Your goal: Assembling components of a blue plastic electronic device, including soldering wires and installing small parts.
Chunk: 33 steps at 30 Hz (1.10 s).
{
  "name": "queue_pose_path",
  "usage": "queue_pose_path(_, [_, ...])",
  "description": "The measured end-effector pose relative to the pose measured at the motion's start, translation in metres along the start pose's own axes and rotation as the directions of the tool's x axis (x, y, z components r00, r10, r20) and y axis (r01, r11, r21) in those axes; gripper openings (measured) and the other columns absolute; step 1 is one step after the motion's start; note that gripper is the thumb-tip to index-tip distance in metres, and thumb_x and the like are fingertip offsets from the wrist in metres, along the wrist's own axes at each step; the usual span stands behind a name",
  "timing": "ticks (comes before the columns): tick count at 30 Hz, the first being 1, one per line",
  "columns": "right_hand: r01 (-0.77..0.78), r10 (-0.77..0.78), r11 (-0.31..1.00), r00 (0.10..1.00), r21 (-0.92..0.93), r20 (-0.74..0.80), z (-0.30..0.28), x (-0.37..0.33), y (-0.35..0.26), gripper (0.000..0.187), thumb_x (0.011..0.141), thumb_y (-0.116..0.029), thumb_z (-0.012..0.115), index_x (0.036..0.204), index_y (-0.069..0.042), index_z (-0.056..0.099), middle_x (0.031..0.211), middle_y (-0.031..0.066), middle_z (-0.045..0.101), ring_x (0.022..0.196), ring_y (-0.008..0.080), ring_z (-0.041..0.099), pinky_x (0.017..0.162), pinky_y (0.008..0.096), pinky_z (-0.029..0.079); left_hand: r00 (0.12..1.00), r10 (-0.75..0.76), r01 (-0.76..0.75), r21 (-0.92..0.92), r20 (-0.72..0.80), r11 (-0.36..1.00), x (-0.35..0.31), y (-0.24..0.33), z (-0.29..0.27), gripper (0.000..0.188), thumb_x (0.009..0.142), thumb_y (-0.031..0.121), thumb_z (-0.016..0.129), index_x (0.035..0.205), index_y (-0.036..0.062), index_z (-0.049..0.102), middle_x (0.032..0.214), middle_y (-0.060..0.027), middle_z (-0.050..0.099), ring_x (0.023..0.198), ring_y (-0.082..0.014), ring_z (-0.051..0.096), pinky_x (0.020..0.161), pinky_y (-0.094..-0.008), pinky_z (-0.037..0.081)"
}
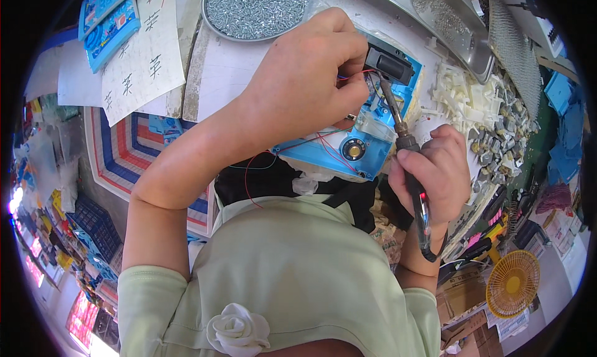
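Note:
A blue plastic housing lies open on the work surface in front of me. Inside it are a round speaker with a black rim and a black box-shaped part. My left hand is closed above the housing, its fingertips pinched on a thin red wire beside the black part. In my right hand is a soldering iron, gripped by its dark handle. Its tip points up and left, close to the wire end near the black part; contact cannot be made out.
A round metal dish of small screws stands at the back. Back right is a metal compartment tray. White plastic parts and small metal-cased components are piled right. At left lie handwritten paper and a striped bag.

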State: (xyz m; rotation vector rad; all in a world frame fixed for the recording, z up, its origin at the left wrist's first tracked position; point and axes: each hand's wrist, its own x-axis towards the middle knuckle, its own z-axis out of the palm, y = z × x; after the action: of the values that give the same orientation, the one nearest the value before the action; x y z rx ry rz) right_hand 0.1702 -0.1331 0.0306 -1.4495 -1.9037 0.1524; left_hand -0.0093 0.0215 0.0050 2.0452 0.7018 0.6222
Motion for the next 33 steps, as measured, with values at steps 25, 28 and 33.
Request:
queue_pose_path(25, [-0.058,0.076,0.986,0.991,0.154,-0.113,0.004,0.001,0.006,0.033,0.070,0.001,0.080,0.098,-0.008,0.065,0.063,0.0040,0.053,0.056,0.0242,0.051,0.067,0.0384,0.051,0.998,0.021,-0.020,0.013,-0.051,1.000,-0.002,-0.003,0.006,0.014,0.081,-0.002,0.072,0.079,-0.0024,0.058,0.088,-0.0057,0.051,0.064,-0.0089,0.060,0.054,-0.0235,0.050])
queue_pose_path(28, [-0.041,0.058,0.988,0.992,0.151,-0.109,0.008,0.002,0.010,0.034,0.070,0.002,0.080,0.099,-0.008,0.065,0.063,0.0041,0.054,0.057,0.0252,0.051,0.066,0.0375,0.051,0.998,0.025,-0.023,0.035,-0.055,0.999,-0.002,-0.003,0.007,0.013,0.081,-0.002,0.072,0.080,-0.0027,0.059,0.089,-0.0062,0.052,0.065,-0.0096,0.061,0.055,-0.0242,0.052])
queue_pose_path(33, [-0.033,0.051,0.987,0.992,0.160,-0.114,0.011,0.003,0.011,0.033,0.070,0.002,0.080,0.099,-0.008,0.066,0.064,0.0044,0.053,0.058,0.0258,0.051,0.066,0.0379,0.051,0.994,0.072,-0.066,0.077,-0.084,0.995,-0.002,-0.005,0.009,0.012,0.081,-0.002,0.071,0.081,-0.0031,0.059,0.089,-0.0074,0.052,0.064,-0.0112,0.063,0.054,-0.0240,0.052])
